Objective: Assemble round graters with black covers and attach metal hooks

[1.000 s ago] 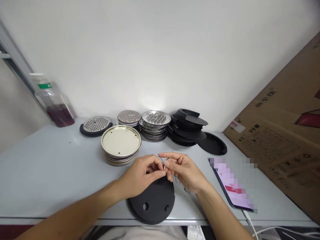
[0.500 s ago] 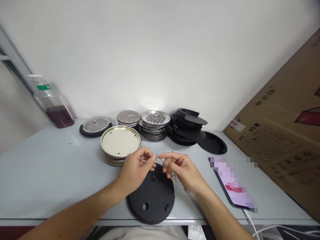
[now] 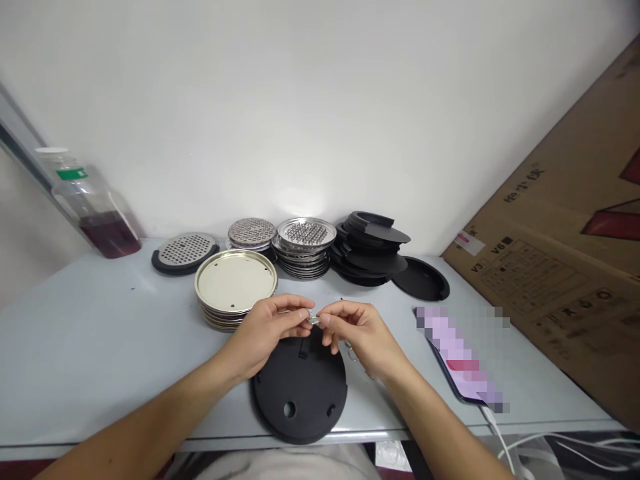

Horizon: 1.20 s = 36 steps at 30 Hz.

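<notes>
My left hand (image 3: 275, 327) and my right hand (image 3: 357, 333) meet over a round black plastic disc (image 3: 300, 393). Between their fingertips they pinch a small shiny metal wire piece (image 3: 314, 320), whose exact shape is mostly covered. Thin metal rings (image 3: 353, 353) show beside my right palm; whether they are held or lie on the table cannot be made out. The black disc rests flat at the table's front edge, with a round hole and small notches. Left of it, close to my left hand, stands a stack of gold-rimmed round metal trays (image 3: 236, 280).
Along the wall stand a perforated disc in a black holder (image 3: 187, 250), a patterned disc (image 3: 251, 231), stacked metal grater discs (image 3: 306, 233), stacked black discs (image 3: 373, 260) and a black lid (image 3: 421, 278). A bottle (image 3: 107, 230), a cabled phone (image 3: 457, 360) and a cardboard box (image 3: 540, 267) flank them.
My right index finger has drawn back from its stretched pose into a pinch. The wire piece has turned and less of it shows. The whole view has shifted slightly.
</notes>
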Tool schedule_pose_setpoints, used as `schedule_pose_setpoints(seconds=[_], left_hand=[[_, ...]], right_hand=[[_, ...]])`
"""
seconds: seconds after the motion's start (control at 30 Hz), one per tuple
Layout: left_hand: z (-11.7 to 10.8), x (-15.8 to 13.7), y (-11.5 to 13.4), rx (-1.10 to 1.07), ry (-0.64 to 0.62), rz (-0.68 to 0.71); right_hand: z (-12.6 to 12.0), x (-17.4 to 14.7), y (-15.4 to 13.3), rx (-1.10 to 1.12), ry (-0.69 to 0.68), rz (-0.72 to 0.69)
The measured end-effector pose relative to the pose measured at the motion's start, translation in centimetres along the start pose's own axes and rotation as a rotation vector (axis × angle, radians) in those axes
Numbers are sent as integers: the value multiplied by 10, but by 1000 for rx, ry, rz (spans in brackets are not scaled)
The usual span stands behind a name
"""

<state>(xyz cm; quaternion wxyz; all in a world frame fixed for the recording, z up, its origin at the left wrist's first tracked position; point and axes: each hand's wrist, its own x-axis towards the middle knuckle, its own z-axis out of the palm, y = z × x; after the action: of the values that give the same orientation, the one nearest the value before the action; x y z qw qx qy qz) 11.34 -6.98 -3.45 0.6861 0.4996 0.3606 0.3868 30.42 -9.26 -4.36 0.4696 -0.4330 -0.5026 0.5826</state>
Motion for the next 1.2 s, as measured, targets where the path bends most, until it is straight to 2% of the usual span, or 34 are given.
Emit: schedule_pose_setpoints(seconds=[0.17,0.33,0.47,0.6,0.67,0.87,1.07,1.13,1.2], left_hand=[[-6,1,0,-119,-69,-105],[-4,0,3,-80,-65,-68],[-6,0,4,-92,-83,-69],[-9,2,3,-69,-125,-115],[-9,3,2,-24,-116,-93],[-3,0,-1,330,-59,165],[11,-10,-16,693,46,527],[15,-12,-18,756,27,640],[16,-11,-17,777,8,681]], right_hand=[[-3,2,0,89,25,-12],[-2,1,0,31,-25,-33],[1,-2,1,-181,-29,-129],[3,-6,5,-530,101,-368],[3,-7,6,-661,129,-477],[4,-6,9,-741,217,-551],[17,-11,22,-773,306,-811],[21,-10,21,-731,330,-796],[17,-7,14,-648,342,-705]])
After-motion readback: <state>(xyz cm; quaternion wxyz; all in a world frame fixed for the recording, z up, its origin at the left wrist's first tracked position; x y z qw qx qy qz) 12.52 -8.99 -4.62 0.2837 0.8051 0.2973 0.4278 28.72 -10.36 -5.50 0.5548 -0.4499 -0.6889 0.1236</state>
